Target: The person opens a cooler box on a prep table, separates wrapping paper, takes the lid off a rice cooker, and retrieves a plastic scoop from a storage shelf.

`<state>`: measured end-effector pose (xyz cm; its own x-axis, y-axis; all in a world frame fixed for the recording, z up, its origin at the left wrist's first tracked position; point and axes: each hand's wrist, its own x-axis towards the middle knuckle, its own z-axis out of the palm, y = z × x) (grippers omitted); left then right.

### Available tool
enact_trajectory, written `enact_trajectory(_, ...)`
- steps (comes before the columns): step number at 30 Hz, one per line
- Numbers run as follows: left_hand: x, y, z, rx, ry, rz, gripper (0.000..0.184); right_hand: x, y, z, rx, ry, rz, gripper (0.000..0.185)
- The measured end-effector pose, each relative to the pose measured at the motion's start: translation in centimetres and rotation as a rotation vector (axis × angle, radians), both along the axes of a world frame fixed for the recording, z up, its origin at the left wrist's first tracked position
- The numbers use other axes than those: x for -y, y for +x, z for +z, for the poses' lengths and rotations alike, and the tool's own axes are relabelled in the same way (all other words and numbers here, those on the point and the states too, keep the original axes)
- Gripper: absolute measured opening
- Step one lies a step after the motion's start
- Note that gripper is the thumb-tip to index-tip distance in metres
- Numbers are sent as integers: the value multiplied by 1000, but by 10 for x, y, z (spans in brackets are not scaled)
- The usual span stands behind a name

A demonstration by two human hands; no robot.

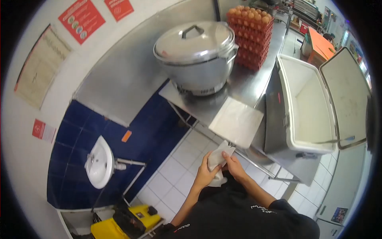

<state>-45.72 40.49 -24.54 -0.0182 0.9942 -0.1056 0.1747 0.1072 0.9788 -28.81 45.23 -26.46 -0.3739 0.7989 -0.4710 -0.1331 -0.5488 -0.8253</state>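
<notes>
Both my hands are together in front of my chest at the lower middle. My left hand (206, 172) is wrapped round a crumpled white sheet (216, 158), which looks like paper or thin plastic. My right hand (234, 165) pinches the sheet's upper right side with the thumb on top. Part of the sheet hangs below my hands. Just beyond them, a flat stack of whitish sheets (236, 121) lies at the near edge of the steel table (254, 89).
A large lidded metal cooker (195, 55) and stacked red egg trays (251, 40) stand on the table. At right is an open cooler (308, 103). A white sink (99, 163) hangs on the left wall above a yellow object (119, 225). A person (329, 37) is far back.
</notes>
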Motion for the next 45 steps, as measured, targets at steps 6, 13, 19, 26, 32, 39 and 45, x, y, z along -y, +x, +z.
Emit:
enact_trajectory(6,-91,2,18,-145,-39,-94,72,-80,21,-5,-26,171,-65,41)
enact_trajectory(13,-189,20,3,-256,68,-295,68,-146,60,-28,46,181,-317,30)
enact_trajectory(19,-257,5,-57,-348,59,-455,60,-161,79,-41,187,39,-545,31)
enact_trajectory(26,-329,-37,-132,-556,349,-662,47,-188,83,-55,840,570,-464,32)
enact_trajectory(32,-355,-64,-166,-541,518,-850,44,-278,24,134,286,496,-722,16)
enact_trajectory(39,-360,-72,-167,-495,653,-824,45,-413,-81,324,812,1172,-158,11)
enact_trajectory(45,-362,-78,-164,-516,671,-843,46,-561,-144,310,1078,1776,188,30)
